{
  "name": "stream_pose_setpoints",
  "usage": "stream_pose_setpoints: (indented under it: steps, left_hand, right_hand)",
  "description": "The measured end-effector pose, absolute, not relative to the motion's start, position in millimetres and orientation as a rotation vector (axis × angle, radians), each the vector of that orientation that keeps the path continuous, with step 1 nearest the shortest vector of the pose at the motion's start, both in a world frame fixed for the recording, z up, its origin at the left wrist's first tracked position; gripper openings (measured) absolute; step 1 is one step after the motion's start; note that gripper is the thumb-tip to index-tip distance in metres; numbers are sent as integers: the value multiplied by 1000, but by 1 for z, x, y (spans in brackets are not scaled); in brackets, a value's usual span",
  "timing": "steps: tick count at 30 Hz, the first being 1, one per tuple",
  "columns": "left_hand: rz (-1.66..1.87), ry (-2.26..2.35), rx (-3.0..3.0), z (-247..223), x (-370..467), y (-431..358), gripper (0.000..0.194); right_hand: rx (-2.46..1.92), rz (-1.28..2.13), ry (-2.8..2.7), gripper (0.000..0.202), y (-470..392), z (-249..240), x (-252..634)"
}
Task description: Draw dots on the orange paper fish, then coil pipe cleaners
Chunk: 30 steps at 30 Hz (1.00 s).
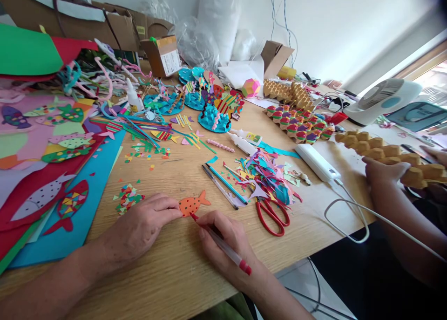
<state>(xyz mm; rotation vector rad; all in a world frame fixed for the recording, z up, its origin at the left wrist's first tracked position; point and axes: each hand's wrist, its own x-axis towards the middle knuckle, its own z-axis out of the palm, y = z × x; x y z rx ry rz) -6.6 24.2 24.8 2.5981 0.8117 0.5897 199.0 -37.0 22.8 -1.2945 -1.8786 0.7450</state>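
Observation:
An orange paper fish (190,206) with dark dots lies flat on the wooden table, tail to the right. Fingertips of my left hand (148,220) press its left end against the tabletop, the fingers together. In my right hand (226,241) is a red gel pen (230,252), its tip touching or just at the fish's lower edge. Small coloured paper bits (128,198) are heaped beside my left hand. Red-handled scissors (273,216) rest to the right, their blades partly under paper scraps (267,171). A blue pen (226,182) and a clear pen (220,187) lie beyond the fish.
Paper sheets with decorated fish (71,199) cover the left side. Glue bottles (242,144), blue craft pieces (213,117) and a painted egg carton (300,122) stand farther back. A white power strip (317,162) trails its cable rightward. Another person's hand (384,171) holds an egg carton (391,157).

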Motion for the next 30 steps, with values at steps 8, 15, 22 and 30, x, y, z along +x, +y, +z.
stream_pose_setpoints:
  steps: [8, 15, 22, 30]
  left_hand:
    - [600, 811, 2581, 27, -5, 25, 40]
    - [610, 790, 2597, 25, -5, 27, 44]
    - [638, 774, 2612, 25, -5, 28, 43]
    - [612, 807, 2584, 25, -5, 28, 43]
  right_hand:
    - [-1110, 1164, -1208, 6, -40, 36, 204]
    - [-878, 1452, -739, 15, -35, 83, 201]
    - [-991, 1300, -877, 31, -29, 77, 212]
    - [-996, 1177, -976, 22, -36, 51, 207]
